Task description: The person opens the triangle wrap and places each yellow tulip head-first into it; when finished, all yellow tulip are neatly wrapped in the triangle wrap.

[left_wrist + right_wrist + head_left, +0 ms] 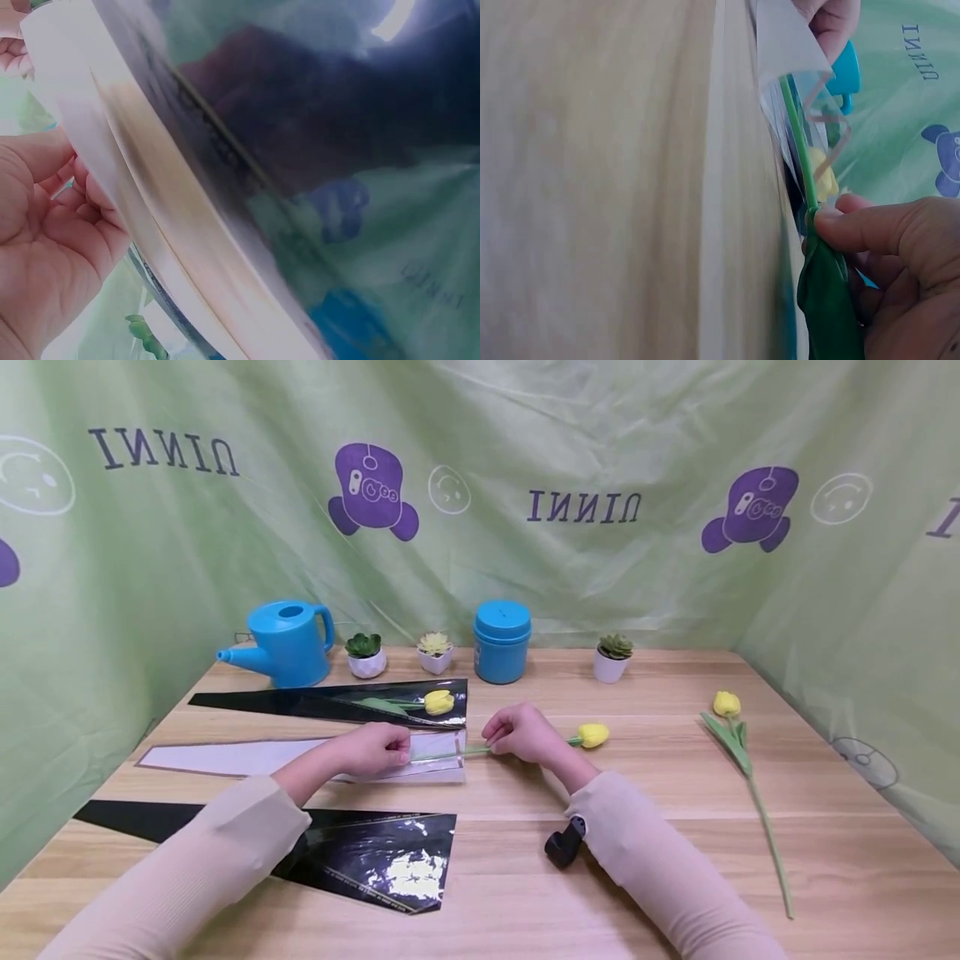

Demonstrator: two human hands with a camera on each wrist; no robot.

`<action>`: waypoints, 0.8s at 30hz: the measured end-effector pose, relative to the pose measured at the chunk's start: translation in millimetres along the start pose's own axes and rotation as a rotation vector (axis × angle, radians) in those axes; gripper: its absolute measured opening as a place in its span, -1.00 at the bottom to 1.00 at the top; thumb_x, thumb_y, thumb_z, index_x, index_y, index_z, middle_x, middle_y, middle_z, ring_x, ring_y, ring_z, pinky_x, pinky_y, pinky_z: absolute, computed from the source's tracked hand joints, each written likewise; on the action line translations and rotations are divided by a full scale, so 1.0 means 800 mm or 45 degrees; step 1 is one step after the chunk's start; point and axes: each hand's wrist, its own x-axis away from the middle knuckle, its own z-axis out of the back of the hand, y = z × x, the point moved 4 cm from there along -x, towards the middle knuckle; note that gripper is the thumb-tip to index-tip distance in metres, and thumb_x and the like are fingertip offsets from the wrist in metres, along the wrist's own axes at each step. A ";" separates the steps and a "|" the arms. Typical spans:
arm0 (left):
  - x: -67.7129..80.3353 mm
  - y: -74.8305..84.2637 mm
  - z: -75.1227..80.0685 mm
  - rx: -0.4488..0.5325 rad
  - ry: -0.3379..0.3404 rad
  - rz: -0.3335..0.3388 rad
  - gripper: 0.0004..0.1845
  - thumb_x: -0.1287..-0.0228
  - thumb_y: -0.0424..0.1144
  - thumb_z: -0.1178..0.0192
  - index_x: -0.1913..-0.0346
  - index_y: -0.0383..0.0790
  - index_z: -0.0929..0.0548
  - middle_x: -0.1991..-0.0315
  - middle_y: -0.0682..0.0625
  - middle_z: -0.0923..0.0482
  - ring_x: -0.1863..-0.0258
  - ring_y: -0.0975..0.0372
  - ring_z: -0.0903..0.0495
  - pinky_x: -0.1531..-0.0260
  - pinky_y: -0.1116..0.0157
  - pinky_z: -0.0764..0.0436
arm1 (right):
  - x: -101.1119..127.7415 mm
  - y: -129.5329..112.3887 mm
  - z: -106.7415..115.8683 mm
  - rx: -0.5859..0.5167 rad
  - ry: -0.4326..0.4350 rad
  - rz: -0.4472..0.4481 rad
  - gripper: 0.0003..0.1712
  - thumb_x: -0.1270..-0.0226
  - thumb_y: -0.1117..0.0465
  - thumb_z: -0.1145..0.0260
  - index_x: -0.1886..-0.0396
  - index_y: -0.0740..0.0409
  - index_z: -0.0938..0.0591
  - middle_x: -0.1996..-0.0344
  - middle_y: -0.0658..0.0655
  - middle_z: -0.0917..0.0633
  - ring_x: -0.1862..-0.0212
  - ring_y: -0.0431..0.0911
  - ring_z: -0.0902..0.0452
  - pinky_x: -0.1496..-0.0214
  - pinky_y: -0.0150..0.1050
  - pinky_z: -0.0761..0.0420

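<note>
In the head view my right hand (525, 732) pinches the green stem of a yellow artificial tulip (593, 735). Its bloom points right, while the stem end lies inside the mouth of a white flower sleeve (240, 757) with a clear front. My left hand (375, 749) pinches the sleeve near that opening. The right wrist view shows thumb and fingers of the right hand (907, 262) on the stem (799, 139) just by the green leaf (825, 300). Seen from the left wrist, the left hand (60, 225) grips the sleeve's edge.
Behind lies a black sleeve (255, 702) with a tulip in it; another black sleeve (375, 852) lies in front. A loose tulip (761, 802) rests at right. Along the back stand a blue watering can (288, 647), a blue canister (502, 643) and small potted succulents (611, 660).
</note>
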 end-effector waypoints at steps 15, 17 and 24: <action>-0.011 0.004 -0.007 -0.011 0.053 -0.042 -0.84 -0.24 -0.35 -0.13 0.48 -0.17 -0.44 0.58 0.05 -0.33 0.51 0.24 -0.34 0.43 0.34 -0.31 | -0.002 -0.010 -0.030 -0.059 0.060 -0.036 -0.82 0.02 0.53 -0.34 0.39 0.25 -0.67 0.48 0.08 -0.66 0.43 -0.20 -0.51 0.34 -0.38 -0.51; -0.012 0.004 -0.008 -0.015 0.053 -0.049 -0.84 -0.24 -0.35 -0.13 0.49 -0.17 -0.44 0.59 0.06 -0.32 0.52 0.25 -0.33 0.44 0.34 -0.31 | -0.002 -0.011 -0.032 -0.071 0.061 -0.042 -0.81 0.02 0.54 -0.33 0.39 0.25 -0.67 0.47 0.10 -0.66 0.43 -0.19 -0.51 0.35 -0.38 -0.51; -0.010 0.002 -0.009 -0.012 0.048 -0.025 -0.83 -0.25 -0.34 -0.13 0.49 -0.16 -0.43 0.59 0.05 -0.32 0.52 0.24 -0.34 0.44 0.33 -0.31 | 0.002 -0.015 -0.030 -0.049 0.042 -0.022 -0.82 -0.02 0.50 -0.33 0.35 0.23 -0.66 0.45 0.08 -0.64 0.39 -0.17 -0.48 0.32 -0.37 -0.49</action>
